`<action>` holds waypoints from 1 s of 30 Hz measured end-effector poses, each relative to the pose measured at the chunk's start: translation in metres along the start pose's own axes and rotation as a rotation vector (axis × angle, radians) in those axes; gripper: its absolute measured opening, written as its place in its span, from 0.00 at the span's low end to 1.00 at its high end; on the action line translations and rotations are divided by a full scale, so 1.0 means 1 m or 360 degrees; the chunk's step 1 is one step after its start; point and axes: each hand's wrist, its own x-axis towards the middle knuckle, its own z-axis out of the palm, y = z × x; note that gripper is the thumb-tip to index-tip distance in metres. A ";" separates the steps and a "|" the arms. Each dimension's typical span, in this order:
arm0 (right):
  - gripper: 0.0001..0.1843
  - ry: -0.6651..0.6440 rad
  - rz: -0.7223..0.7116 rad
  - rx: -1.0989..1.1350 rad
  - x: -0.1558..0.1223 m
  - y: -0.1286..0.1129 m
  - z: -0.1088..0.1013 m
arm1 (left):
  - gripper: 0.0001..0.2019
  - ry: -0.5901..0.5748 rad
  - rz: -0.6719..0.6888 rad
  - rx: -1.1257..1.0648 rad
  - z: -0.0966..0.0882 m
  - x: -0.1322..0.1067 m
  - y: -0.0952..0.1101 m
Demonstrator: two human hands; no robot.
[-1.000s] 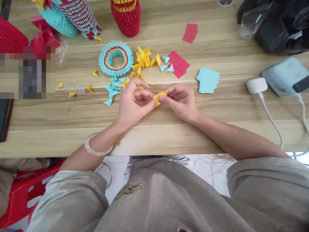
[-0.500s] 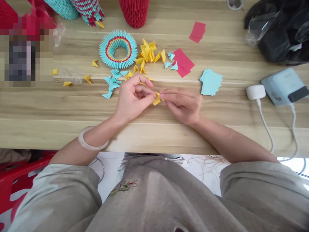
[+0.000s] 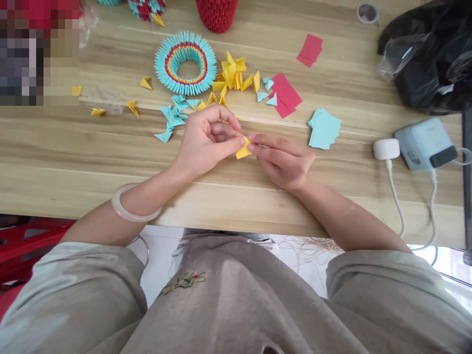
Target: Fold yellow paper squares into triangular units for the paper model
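My left hand [image 3: 206, 142] and my right hand [image 3: 282, 160] meet over the wooden table [image 3: 92, 162], both pinching a small folded yellow paper piece [image 3: 243, 148] between their fingertips. The left fingers curl round its left edge, the right fingers press on it from the right. A pale bangle [image 3: 131, 209] sits on my left wrist. Just beyond the hands lie loose folded yellow pieces [image 3: 232, 73] and folded blue pieces [image 3: 173, 118].
A blue, red and yellow paper ring [image 3: 185, 62] lies behind the hands. Red sheets [image 3: 285, 96], another red sheet [image 3: 310, 50] and a stack of blue sheets [image 3: 324, 129] lie to the right. Farther right are a white charger [image 3: 386, 148], a grey device [image 3: 424, 143] and a black bag [image 3: 427, 54].
The yellow piece has been folded smaller between the fingertips. The view has shifted, so the table's things sit higher and to the right in the picture.
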 end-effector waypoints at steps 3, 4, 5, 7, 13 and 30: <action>0.13 -0.0014 0.0021 0.0023 0.001 -0.001 0.001 | 0.18 0.0026 0.0073 0.0026 -0.001 0.001 -0.001; 0.12 -0.0034 0.0058 0.0065 0.002 -0.002 0.001 | 0.18 0.0017 0.0089 0.0054 -0.001 0.001 -0.002; 0.11 -0.0053 0.0102 0.0119 0.002 -0.002 0.001 | 0.18 0.0006 0.0105 0.0083 -0.002 0.002 -0.002; 0.09 -0.0061 0.0208 0.0262 0.004 -0.003 0.002 | 0.17 0.0007 0.0141 0.0138 -0.003 0.002 -0.002; 0.07 0.0067 0.0853 0.0882 0.014 -0.009 0.004 | 0.15 0.0094 0.0300 0.0308 -0.002 0.000 0.000; 0.10 0.0095 0.0746 0.0468 0.011 0.000 0.008 | 0.17 0.0138 0.0132 0.0218 0.001 -0.001 0.000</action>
